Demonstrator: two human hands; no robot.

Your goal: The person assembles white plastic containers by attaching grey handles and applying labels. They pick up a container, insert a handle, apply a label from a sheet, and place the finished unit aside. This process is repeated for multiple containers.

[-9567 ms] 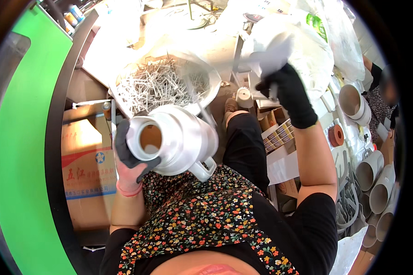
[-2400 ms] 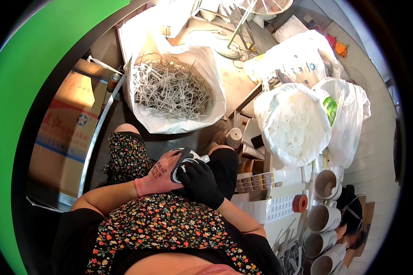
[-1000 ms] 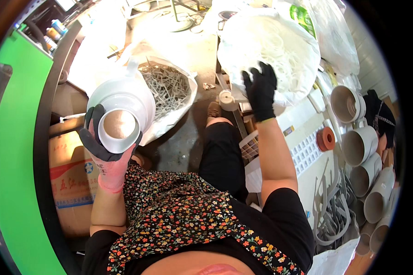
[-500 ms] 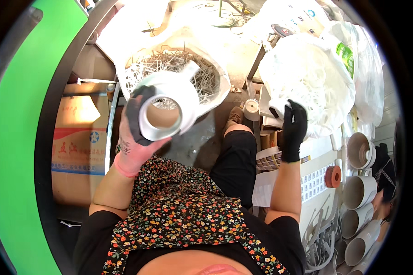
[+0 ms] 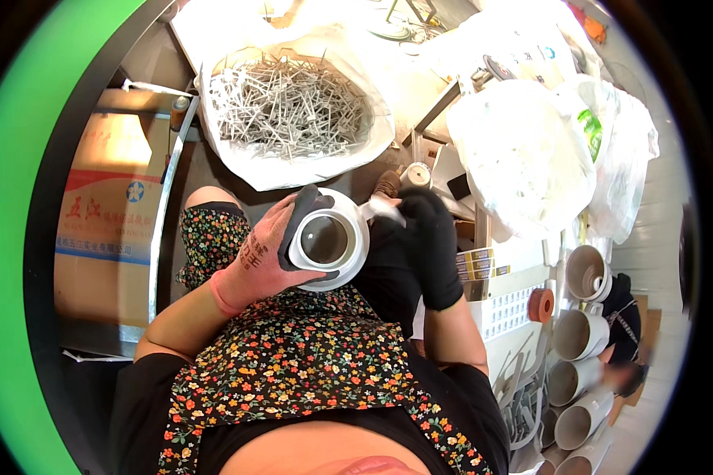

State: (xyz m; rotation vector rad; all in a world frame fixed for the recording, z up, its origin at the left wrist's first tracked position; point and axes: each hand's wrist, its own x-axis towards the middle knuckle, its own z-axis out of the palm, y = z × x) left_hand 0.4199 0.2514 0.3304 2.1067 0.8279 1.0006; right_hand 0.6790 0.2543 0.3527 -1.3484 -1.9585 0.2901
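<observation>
Curving along our left, a smooth green panel [image 5: 8, 237] is walling us in, while a pale desk [image 5: 511, 344] is stretching along our right. An open bag [image 5: 253, 176] of crinkled white plastic is standing ahead, its mouth spreading wide, probably so that the thin, stiff grey strips [image 5: 289, 111] are lying within easy reach. A second bag [image 5: 499, 226] is bulging toward the desk's far end, soft and slightly see-through (its pale contents are washing out in the glare). On our left, a tan cardboard carton [image 5: 103, 293] is showing red and blue bands. By the desk, grey tubular vessels [image 5: 598, 336] are clustering, seemingly to save space.

Above our lap, we are holding a glossy, round white vessel [image 5: 358, 237], its mouth facing us. Our left hand [image 5: 276, 245] is grasping it around the neck, its dark-coated glove likely steadying the slick surface. Our black-gloved right hand [image 5: 428, 241] is sitting right at the white handle [image 5: 382, 210]; blur is keeping us from telling whether it is gripping. Smaller still, a rust-brown roll [image 5: 533, 305] is resting on the desk.
</observation>
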